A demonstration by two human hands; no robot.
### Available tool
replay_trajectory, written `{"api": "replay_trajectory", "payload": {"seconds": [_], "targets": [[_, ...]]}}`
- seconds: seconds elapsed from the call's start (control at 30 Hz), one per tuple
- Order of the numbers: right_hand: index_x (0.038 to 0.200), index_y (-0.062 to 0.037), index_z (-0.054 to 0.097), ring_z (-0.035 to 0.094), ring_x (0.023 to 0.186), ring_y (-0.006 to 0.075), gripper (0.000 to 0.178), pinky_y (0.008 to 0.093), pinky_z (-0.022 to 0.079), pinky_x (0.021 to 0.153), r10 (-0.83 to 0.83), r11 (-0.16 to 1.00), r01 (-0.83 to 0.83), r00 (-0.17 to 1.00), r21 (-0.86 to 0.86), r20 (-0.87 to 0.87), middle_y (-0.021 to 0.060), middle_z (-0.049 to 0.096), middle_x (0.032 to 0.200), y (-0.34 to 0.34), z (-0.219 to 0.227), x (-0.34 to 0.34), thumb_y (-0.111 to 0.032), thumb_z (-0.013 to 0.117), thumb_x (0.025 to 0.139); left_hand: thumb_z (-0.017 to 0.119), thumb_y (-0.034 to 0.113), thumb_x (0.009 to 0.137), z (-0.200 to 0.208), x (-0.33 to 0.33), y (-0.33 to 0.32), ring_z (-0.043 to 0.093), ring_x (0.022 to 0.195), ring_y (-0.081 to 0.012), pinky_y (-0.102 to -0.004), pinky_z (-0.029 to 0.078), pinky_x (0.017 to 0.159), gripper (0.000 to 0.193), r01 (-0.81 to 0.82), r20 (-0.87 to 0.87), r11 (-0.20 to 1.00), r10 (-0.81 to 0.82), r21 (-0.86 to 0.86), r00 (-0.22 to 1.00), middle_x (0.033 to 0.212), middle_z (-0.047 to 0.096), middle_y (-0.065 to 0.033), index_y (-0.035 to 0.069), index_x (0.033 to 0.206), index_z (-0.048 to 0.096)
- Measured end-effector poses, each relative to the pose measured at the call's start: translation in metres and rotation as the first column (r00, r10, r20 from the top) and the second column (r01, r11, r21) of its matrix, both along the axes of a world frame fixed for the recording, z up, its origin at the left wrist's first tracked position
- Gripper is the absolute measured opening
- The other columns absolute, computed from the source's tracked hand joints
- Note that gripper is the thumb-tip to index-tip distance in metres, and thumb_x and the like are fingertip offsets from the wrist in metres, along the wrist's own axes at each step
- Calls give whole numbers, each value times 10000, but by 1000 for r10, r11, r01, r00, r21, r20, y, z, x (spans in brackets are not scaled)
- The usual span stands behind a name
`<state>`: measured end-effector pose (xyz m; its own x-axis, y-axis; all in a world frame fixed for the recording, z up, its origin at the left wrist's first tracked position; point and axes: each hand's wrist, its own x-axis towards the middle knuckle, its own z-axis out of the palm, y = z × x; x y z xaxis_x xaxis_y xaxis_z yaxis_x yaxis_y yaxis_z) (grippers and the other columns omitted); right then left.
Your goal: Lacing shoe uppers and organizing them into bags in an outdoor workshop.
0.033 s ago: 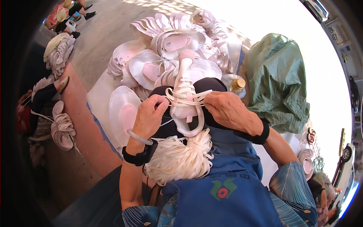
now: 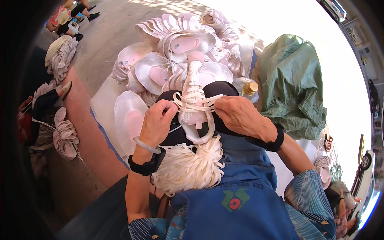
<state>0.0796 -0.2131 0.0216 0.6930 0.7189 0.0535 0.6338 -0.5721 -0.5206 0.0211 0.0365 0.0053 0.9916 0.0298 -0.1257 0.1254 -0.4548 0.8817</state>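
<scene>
A pale pink and white shoe upper (image 2: 193,90) rests between my knees, its opening end toward me. Cream shoelace (image 2: 195,105) crosses its front in several loose strands. My left hand (image 2: 159,120) pinches the lace at the shoe's left side. At the right side my right hand (image 2: 239,115) grips the other lace end, whose tip sticks up past the fingers. Both hands hold the strands out sideways, close to the upper. A thick bundle of cream laces (image 2: 190,168) lies on my lap below the shoe.
A heap of pink and white shoe uppers (image 2: 186,44) lies beyond my knees. To the right stand a bottle with a yellow cap (image 2: 250,88) and a green sack (image 2: 294,86). More stacked uppers (image 2: 66,134) and another person's leg (image 2: 48,102) are at the left.
Almost nothing differs. The whole view has shifted slightly, while both hands keep the same hold on the lace.
</scene>
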Motion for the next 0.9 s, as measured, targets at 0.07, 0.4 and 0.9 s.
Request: {"api": "replay_trajectory", "payload": {"seconds": [0.07, 0.4, 0.9], "targets": [[743, 7, 530, 578, 694, 389, 110, 451, 457, 602, 28, 999, -27, 999, 38, -17, 171, 575, 776, 0, -1, 2, -70, 527, 822, 560, 132, 915, -2, -1, -4, 472, 710, -63, -221, 415, 649, 167, -8, -7, 1000, 9, 22, 1000, 762, 560, 7, -29, 900, 601], [760, 6, 540, 585, 703, 383, 96, 444, 461, 603, 80, 997, -74, 976, 38, -203, 174, 581, 781, 4, 5, 8, -68, 528, 819, 676, 144, 799, 1, -16, -16, 562, 893, -254, -388, 373, 861, 136, -136, 378, 911, -23, 389, 926, 897, 653, -54, 71, 914, 665], [817, 14, 585, 614, 688, 354, 110, 407, 453, 587, -134, 947, 207, 950, 247, -283, 180, 571, 728, 2, -15, -9, -81, 544, 855, 669, 51, 807, 1, -27, -33, 602, 730, -253, -349, 484, 670, 227, -197, 321, 872, 48, 449, 946, 927, 608, -136, -18, 1015, 610]]}}
